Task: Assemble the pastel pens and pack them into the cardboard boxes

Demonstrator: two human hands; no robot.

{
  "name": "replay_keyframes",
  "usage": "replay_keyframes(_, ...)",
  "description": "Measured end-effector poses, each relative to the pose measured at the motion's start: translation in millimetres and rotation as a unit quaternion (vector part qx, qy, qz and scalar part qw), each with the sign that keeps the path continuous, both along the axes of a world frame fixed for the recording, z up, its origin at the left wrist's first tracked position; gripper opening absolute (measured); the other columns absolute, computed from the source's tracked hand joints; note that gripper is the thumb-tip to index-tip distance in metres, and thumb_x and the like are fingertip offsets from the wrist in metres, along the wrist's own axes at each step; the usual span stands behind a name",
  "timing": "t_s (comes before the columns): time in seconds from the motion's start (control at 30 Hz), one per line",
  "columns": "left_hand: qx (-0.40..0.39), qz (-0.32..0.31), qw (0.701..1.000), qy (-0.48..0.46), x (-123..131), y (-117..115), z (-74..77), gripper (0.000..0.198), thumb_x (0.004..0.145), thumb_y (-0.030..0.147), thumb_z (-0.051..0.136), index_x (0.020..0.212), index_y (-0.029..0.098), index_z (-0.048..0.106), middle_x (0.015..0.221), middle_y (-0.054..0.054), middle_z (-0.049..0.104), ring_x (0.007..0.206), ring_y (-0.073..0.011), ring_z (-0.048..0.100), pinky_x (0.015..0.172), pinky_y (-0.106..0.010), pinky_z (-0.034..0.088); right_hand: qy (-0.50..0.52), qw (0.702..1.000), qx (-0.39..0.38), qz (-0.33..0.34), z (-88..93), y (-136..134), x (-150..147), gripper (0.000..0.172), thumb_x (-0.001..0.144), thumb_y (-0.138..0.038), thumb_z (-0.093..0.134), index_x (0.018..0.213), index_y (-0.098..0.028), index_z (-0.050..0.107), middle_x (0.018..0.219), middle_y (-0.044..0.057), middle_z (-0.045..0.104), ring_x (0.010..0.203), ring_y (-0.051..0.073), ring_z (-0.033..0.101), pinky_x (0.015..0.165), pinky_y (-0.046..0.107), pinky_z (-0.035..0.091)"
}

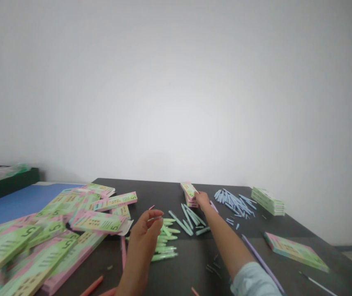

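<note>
My right hand (202, 199) reaches far across the table, its fingers closed on the near end of a pink-and-green pen box (189, 189). That box lies on top of a small stack of similar boxes. Nearer to me, my left hand (145, 234) hovers beside the light-green pens (167, 248). Its fingers are loosely curled, the tips a little apart, and I see nothing between them. Teal pens (190, 220) lie fanned out between the two hands. Blue pens (234, 201) form a heap to the right of my right hand.
Many pen boxes (102, 220) lie jumbled on the left. A neat box stack (268, 201) stands at the far right, with a single box (296, 250) nearer. A purple pen (262, 263) and coral pens (92, 285) lie close by. Behind the dark table rises a white wall.
</note>
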State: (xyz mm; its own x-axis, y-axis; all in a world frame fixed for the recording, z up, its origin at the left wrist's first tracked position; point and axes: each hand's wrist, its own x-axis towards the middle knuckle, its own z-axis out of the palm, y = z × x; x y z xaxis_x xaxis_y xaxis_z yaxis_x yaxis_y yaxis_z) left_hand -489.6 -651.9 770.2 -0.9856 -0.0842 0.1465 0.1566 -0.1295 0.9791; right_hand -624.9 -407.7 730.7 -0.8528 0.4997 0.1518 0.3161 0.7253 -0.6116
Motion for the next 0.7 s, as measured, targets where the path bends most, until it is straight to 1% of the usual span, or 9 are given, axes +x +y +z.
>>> replay_keyframes(0.07, 0.002, 0.016, 1.0, 0.004, 2, 2, 1.0, 0.025, 0.057, 0.037, 0.061, 0.073, 0.017, 0.062, 0.061, 0.0, 0.06, 0.055, -0.0135, 0.051, 0.052, -0.025, 0.043, -0.029, 0.999, 0.031, -0.001, -2.6, 2, -3, 0.03, 0.088, -0.031, 0.052, 0.114, -0.016, 0.053, 0.114, 0.008, 0.055, 0.095, 0.02, 0.058, 0.079, 0.04, 0.049)
replay_keyframes(0.13, 0.01, 0.017, 1.0, 0.0, 4, 4, 1.9, 0.024, 0.057, 0.036, 0.061, 0.072, 0.018, 0.062, 0.06, 0.0, 0.06, 0.056, -0.0134, 0.051, 0.053, -0.025, 0.043, -0.047, 0.997, 0.061, -0.007, -5.2, 3, -5, 0.03, 0.088, -0.031, 0.052, 0.114, -0.016, 0.053, 0.114, 0.008, 0.055, 0.096, 0.02, 0.057, 0.08, 0.04, 0.049)
replay_keyframes(0.23, 0.031, 0.02, 0.999, -0.011, 4, 4, 3.7, 0.024, 0.055, 0.037, 0.061, 0.071, 0.018, 0.062, 0.059, 0.001, 0.058, 0.057, -0.0132, 0.051, 0.056, -0.026, 0.045, -0.052, 0.993, 0.106, -0.017, -10.5, 1, -9, 0.033, 0.088, -0.032, 0.053, 0.116, -0.016, 0.051, 0.117, 0.009, 0.053, 0.099, 0.022, 0.056, 0.082, 0.043, 0.048)
replay_keyframes(0.33, 0.034, 0.023, 0.999, -0.015, 3, 5, 4.9, 0.026, 0.053, 0.037, 0.062, 0.07, 0.017, 0.063, 0.06, 0.001, 0.058, 0.059, -0.0139, 0.052, 0.057, -0.026, 0.046, -0.052, 0.989, 0.14, -0.011, -15.6, -2, -13, 0.033, 0.088, -0.032, 0.053, 0.117, -0.016, 0.051, 0.118, 0.009, 0.053, 0.1, 0.022, 0.056, 0.083, 0.043, 0.047)
replay_keyframes(0.5, 0.023, 0.015, 0.999, -0.016, 5, 6, 5.8, 0.026, 0.053, 0.038, 0.064, 0.069, 0.017, 0.063, 0.065, 0.0, 0.06, 0.062, -0.0142, 0.053, 0.056, -0.025, 0.047, -0.066, 0.982, 0.177, -0.006, -19.6, -10, -16, 0.031, 0.088, -0.032, 0.052, 0.115, -0.016, 0.052, 0.114, 0.008, 0.055, 0.095, 0.02, 0.057, 0.08, 0.041, 0.049)
replay_keyframes(0.7, 0.013, 0.007, 1.0, -0.014, 11, 2, 12.2, 0.026, 0.054, 0.038, 0.065, 0.07, 0.017, 0.064, 0.076, -0.003, 0.065, 0.067, -0.0156, 0.057, 0.058, -0.026, 0.049, -0.096, 0.976, 0.197, -0.006, -15.2, -19, -18, 0.031, 0.088, -0.031, 0.053, 0.114, -0.014, 0.053, 0.113, 0.009, 0.055, 0.095, 0.02, 0.058, 0.079, 0.04, 0.049)
